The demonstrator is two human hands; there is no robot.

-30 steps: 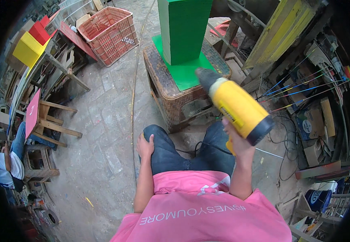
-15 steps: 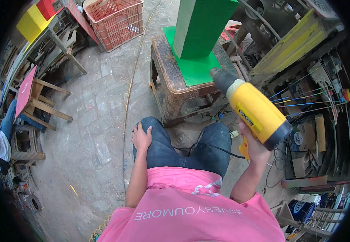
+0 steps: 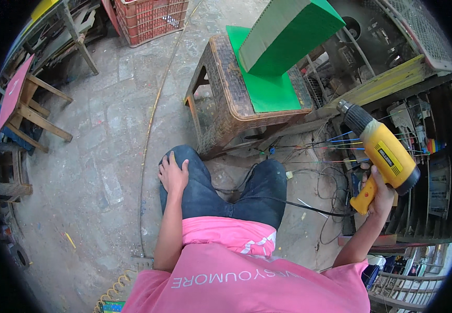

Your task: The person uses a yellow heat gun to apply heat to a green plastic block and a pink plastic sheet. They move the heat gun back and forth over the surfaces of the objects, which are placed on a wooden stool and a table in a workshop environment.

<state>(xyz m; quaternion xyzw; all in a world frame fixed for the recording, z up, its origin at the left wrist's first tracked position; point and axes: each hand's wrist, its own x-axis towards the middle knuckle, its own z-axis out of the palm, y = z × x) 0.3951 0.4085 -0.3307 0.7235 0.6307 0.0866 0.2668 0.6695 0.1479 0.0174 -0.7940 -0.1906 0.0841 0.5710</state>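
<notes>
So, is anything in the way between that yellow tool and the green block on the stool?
Nothing visible: the space from the yellow tool in the right hand to the green block on the stool looks open. The tool's black cord runs lower in the picture, outside that gap.

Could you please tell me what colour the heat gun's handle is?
The heat gun's handle is yellow, clearest in the head view.

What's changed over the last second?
The right hand swung the yellow heat gun rightward, away from the green block. The camera view shifted too. Nothing was grabbed or let go. Unchanged: left hand on the left knee, green block on the stool.
</notes>
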